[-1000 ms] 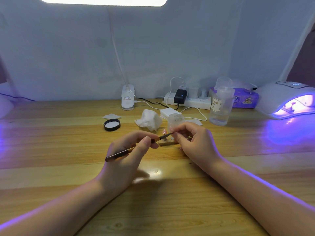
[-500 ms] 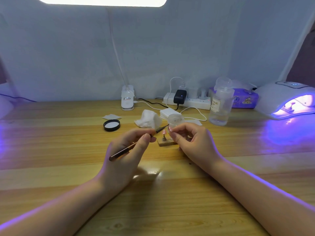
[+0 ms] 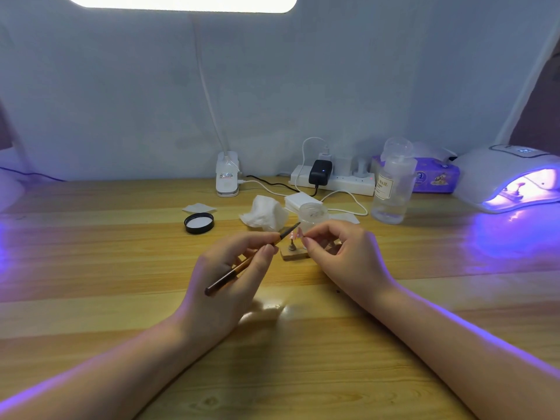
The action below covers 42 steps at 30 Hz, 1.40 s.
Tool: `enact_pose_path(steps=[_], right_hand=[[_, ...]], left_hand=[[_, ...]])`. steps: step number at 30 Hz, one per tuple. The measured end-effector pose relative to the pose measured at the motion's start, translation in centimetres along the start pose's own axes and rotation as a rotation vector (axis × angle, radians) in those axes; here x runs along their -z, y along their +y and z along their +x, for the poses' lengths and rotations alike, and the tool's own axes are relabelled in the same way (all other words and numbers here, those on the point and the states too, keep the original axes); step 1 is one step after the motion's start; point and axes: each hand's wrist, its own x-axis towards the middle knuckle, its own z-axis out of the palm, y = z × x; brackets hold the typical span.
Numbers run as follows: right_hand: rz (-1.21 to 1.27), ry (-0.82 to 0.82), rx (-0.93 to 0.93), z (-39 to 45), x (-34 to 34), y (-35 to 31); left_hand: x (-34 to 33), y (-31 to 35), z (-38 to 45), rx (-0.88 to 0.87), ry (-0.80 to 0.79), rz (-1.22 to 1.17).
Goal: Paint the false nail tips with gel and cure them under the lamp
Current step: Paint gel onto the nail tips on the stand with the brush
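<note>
My left hand grips a thin brown brush, its tip pointing up and right toward a small pink false nail tip. My right hand pinches that nail tip between thumb and forefinger, just above a small wooden stand with a peg on it. A small clear gel jar stands right behind the hands, its black lid lying to the left. The white curing lamp glows purple at the far right, with a stand inside it.
A crumpled tissue and white pads lie behind the hands. A clear pump bottle, a power strip with cables, a purple tissue pack and a clip lamp base line the back wall.
The brush tip has lifted off the nail tip and swung up and away to the left. My right hand has raised the nail tip slightly above the wooden stand.
</note>
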Motion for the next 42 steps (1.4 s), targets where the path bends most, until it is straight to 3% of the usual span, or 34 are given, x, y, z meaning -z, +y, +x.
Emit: enact_pose_path(steps=[8,15,24,29,42], right_hand=[[-0.056,0.031,0.018,-0.02,0.08,-0.13],[-0.048,0.024,0.010,-0.03,0.00,-0.28],[-0.041,-0.022,0.040,-0.02,0.12,-0.29],[-0.014,-0.023,0.053,-0.08,0.21,-0.42],[-0.009,-0.038,0.055,-0.10,0.14,-0.53]], left_hand=[[0.23,0.19,-0.09,-0.066,-0.058,0.067],[0.35,-0.09,-0.11,-0.076,-0.007,0.092],[0.38,0.02,-0.24,0.058,-0.043,-0.062],[0.37,0.05,-0.14,-0.030,-0.018,-0.050],[0.37,-0.10,-0.10,0.021,-0.026,-0.125]])
